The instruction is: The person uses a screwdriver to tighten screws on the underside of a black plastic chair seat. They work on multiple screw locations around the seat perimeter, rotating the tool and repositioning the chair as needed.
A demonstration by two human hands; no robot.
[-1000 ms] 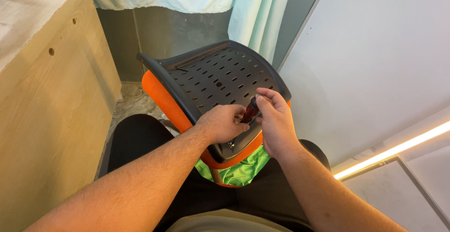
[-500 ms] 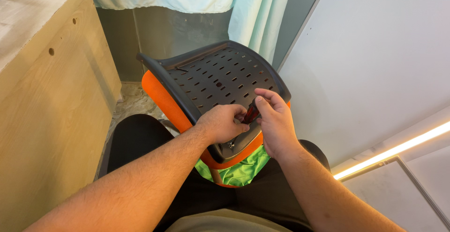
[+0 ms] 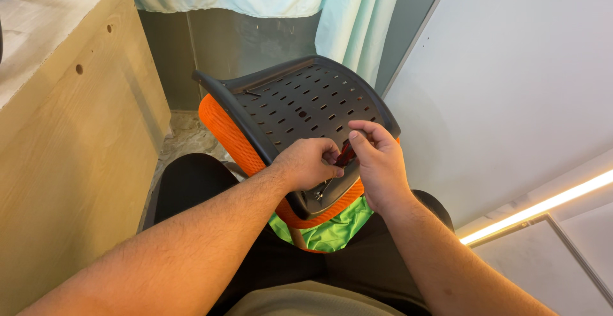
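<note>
Chair seat [image 3: 300, 108] is flipped over on the lap, black slotted panel up, orange cushion [image 3: 227, 134] under it. Both hands meet at its near edge: left hand [image 3: 310, 162] and right hand [image 3: 377, 162] pinch a small red-handled tool [image 3: 345, 154] between closed fingertips. Green cloth [image 3: 332, 223] underneath.

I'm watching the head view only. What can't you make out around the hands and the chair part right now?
- Small red-and-dark item between the hands: mostly covered by the left hand and right hand; its kind is unclear.
- Metal piece on the black shell: too small to identify.
- Green cloth: largely hidden under the orange pad and shell.
- Desk: cut off by the left edge.
</note>
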